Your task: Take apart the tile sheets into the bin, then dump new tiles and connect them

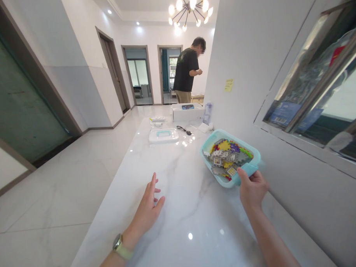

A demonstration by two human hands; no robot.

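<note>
My right hand [251, 188] grips the near rim of a light blue plastic tray [248, 149], lifted and tilted slightly above the white marble counter [180, 211]. The tray holds several colourful and grey interlocking toy pieces [227, 155]. My left hand [148, 210] rests flat on the counter with fingers stretched out, holding nothing. A watch with a pale green strap [120, 246] is on that wrist.
Farther along the counter lie a clear lidded box [163, 135], a small clear case [157, 119], a white carton [187, 111], a dark tool [184, 129] and a bottle [207, 113]. A person in a black shirt [187, 71] stands beyond. A wall [251, 68] runs along the right.
</note>
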